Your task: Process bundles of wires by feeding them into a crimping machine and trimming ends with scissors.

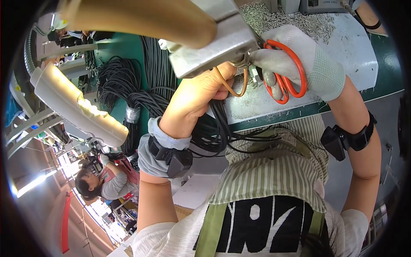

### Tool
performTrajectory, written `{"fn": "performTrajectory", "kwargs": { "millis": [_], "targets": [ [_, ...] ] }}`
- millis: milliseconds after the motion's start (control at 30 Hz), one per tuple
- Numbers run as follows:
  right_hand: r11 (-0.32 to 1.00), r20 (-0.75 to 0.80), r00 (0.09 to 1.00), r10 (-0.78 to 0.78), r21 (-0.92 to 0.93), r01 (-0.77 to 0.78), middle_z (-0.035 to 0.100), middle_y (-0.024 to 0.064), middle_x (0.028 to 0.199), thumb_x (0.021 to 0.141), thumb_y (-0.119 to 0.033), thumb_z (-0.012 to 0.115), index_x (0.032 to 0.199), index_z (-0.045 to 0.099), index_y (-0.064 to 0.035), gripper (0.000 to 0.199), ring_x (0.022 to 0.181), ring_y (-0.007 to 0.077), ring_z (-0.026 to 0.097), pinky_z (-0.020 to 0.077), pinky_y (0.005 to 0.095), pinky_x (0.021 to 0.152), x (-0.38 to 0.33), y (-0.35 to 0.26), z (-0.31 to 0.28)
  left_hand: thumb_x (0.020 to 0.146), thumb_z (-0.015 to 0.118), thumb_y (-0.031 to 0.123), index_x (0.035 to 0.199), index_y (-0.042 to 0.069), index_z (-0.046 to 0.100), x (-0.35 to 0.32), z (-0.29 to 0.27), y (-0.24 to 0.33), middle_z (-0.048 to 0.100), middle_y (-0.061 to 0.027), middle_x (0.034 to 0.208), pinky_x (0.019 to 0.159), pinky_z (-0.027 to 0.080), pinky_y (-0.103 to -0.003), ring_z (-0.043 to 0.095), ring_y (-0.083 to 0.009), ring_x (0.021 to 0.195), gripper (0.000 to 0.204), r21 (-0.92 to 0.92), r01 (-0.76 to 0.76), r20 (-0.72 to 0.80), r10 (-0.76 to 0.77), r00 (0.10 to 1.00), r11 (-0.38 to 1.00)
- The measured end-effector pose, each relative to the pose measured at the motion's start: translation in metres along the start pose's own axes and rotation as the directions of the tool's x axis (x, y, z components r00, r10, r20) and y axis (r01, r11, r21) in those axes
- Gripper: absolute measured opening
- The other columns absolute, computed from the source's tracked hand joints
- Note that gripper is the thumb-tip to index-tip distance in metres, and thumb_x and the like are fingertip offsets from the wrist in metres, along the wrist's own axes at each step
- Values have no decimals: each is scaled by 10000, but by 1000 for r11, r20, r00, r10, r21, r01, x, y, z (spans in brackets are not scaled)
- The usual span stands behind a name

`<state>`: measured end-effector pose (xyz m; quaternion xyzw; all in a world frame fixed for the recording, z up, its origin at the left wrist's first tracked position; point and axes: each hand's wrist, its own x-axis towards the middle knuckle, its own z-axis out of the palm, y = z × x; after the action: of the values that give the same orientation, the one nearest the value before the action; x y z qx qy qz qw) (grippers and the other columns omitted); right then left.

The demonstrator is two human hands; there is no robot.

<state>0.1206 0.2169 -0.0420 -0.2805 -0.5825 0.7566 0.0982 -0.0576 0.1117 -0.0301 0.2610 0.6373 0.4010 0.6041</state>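
Observation:
My bare left hand (200, 92) is closed with curled fingers around black cables (219, 124), which hang down over the table edge. A metal block overhead hides part of its fingers. My right hand (295, 55), in a white knitted glove, is closed on red-handled scissors (303, 79); the blades are not clear to see. Between the two hands sits a small white connector (256, 74), and I cannot tell which fingers hold it. A brown loop (239, 88) shows beside my left fingers.
Close overhead are a metal block (214, 47) and a blurred tan arm (145, 19). Bundled black cables (117, 79) lie on the green table at left, near a lit lamp (79, 105). Small metal pieces (287, 23) cover the white sheet's (357, 55) far part. Another person (105, 184) works at left.

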Motion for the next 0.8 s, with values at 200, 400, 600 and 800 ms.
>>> {"fn": "performTrajectory", "kwargs": {
  "millis": [200,400,600,800],
  "targets": [
    [993,-35,998,-57,-107,53,563,118,531,868,-162,549,744,547,65,258,396,188,563,443,292,368,-8,-9,3,894,585,194,689,82,503,0,-9,-4,372,59,584,416,200,-185,284,-10,483,247,-151,7,230,28,973,989],
    [994,-30,998,-62,-89,59,572,114,557,863,-168,550,747,543,45,243,446,176,579,471,293,425,-16,-5,9,925,535,167,737,68,508,-16,1,-18,360,62,582,412,179,-185,257,-9,473,214,-322,58,189,4,982,945],
    [948,-13,977,-214,-244,205,603,100,589,875,-184,536,795,562,30,229,544,155,612,496,285,526,-45,6,6,887,538,116,840,38,532,-40,4,-16,369,60,581,406,188,-197,262,-16,469,92,-137,63,152,-42,987,989],
    [941,517,795,317,-280,-192,596,64,545,872,-302,568,678,585,-14,348,451,131,576,449,266,435,-108,-14,22,815,538,24,1007,-29,582,-92,23,-29,444,44,601,410,225,-202,313,-19,468,204,41,271,163,-274,948,962]
  ]
}}
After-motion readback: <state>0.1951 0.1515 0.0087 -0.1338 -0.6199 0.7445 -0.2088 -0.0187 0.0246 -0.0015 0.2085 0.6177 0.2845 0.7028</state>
